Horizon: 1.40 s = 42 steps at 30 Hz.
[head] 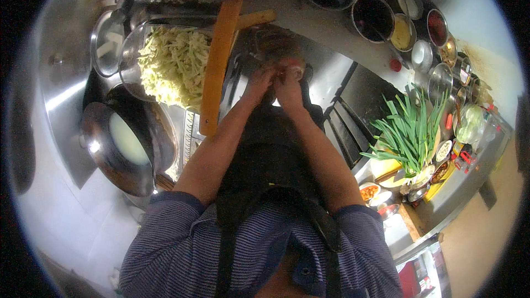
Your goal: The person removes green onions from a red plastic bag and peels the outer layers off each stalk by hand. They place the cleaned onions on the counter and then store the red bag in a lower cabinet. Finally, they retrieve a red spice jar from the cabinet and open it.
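Observation:
My left hand (261, 85) and my right hand (287, 91) are close together in front of my dark apron, at the upper middle of the view. Both are at a small roundish item (294, 70) with some red on it; blur and shadow hide what it is and how the fingers lie on it. A flat wooden board (219, 66) stands out just left of my left hand. Beyond it, a clear container (130, 64) holds a heap of cut pale green vegetable (176, 64).
A wok (118, 149) with pale liquid is at the left. Several round containers (372, 18) line the upper right. Long green leafy stalks (414, 132), bowls and a wrapped cabbage (470, 124) crowd the right counter. Dark metal bars (345, 132) lie right of my forearms.

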### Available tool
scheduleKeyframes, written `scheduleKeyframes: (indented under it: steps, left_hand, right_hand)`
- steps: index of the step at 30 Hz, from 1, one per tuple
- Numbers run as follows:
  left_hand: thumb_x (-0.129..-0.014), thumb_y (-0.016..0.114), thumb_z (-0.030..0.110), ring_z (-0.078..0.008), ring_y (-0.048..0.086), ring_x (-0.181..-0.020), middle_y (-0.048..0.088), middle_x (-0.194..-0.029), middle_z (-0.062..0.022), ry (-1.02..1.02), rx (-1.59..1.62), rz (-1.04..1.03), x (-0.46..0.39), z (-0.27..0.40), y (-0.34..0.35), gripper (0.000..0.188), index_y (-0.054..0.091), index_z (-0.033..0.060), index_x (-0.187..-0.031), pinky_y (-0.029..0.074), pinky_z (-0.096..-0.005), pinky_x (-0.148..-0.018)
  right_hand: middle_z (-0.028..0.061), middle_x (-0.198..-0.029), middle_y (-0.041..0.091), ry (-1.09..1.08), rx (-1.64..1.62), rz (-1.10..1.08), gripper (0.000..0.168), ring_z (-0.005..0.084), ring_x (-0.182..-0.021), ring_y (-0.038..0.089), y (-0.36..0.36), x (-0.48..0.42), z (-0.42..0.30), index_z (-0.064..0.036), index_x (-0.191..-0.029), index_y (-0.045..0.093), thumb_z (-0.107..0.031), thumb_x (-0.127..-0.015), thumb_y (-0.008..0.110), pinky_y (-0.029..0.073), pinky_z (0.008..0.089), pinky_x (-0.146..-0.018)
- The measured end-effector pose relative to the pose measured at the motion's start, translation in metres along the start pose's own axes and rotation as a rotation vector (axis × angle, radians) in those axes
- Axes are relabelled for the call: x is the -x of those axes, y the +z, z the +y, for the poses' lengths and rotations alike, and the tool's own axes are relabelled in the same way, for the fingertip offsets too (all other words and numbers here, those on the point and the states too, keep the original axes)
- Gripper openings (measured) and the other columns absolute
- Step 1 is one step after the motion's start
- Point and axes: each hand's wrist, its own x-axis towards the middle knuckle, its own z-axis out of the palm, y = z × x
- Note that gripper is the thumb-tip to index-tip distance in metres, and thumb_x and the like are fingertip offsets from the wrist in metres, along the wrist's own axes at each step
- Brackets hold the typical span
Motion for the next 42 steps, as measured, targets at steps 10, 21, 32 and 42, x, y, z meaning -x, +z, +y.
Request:
scheduleKeyframes:
  steps: [10, 21, 32, 42]
  left_hand:
    - [-0.094, 0.059, 0.035, -0.0204, 0.068, -0.092, 0.069, -0.106, -0.0096, -0.201, 0.331, 0.049, 0.012, -0.095, -0.045, 0.039, 0.063, 0.0035, -0.117, 0.053, -0.0381, -0.077]
    - [-0.099, 0.057, 0.030, -0.0271, 0.058, -0.124, 0.057, -0.138, -0.0124, 0.344, 0.716, -0.805, 0.042, 0.056, 0.120, 0.051, 0.046, 0.0065, -0.144, 0.049, -0.0448, -0.104]
    - [-0.092, 0.051, 0.064, -0.0379, 0.045, -0.136, 0.048, -0.148, -0.0166, 0.311, 0.883, -0.429, 0.076, 0.053, 0.069, 0.080, 0.039, 0.0109, -0.151, 0.038, -0.0583, -0.112]
    - [-0.097, 0.052, 0.045, -0.0357, 0.050, -0.131, 0.051, -0.143, -0.0170, 0.452, 0.637, 0.213, 0.180, 0.074, 0.026, 0.065, 0.040, 0.0073, -0.148, 0.041, -0.0534, -0.111]
  right_hand:
    - [0.0147, -0.099, 0.070, -0.115, -0.050, 0.140, 0.037, 0.0197, -0.082, 0.066, -0.180, 0.123, -0.077, 0.000, -0.129, 0.061, -0.021, -0.099, 0.060, 0.051, 0.0309, -0.073]
    - [0.0084, -0.077, 0.064, -0.404, -0.232, 0.207, 0.031, 0.0080, -0.049, 0.046, -0.354, 0.244, -0.134, 0.009, -0.124, 0.059, -0.008, -0.098, 0.053, 0.034, 0.0237, -0.043]
    - [0.0194, -0.109, 0.067, -0.390, -0.005, 0.457, 0.029, 0.0295, -0.101, 0.067, -0.290, 0.083, -0.071, -0.002, -0.125, 0.060, -0.011, -0.097, 0.060, 0.052, 0.0363, -0.088]
    - [0.0255, -0.123, 0.055, -0.497, -0.301, 0.309, 0.047, 0.0392, -0.107, 0.058, -0.243, -0.002, -0.049, 0.001, -0.137, 0.044, -0.026, -0.100, 0.055, 0.047, 0.0449, -0.093]
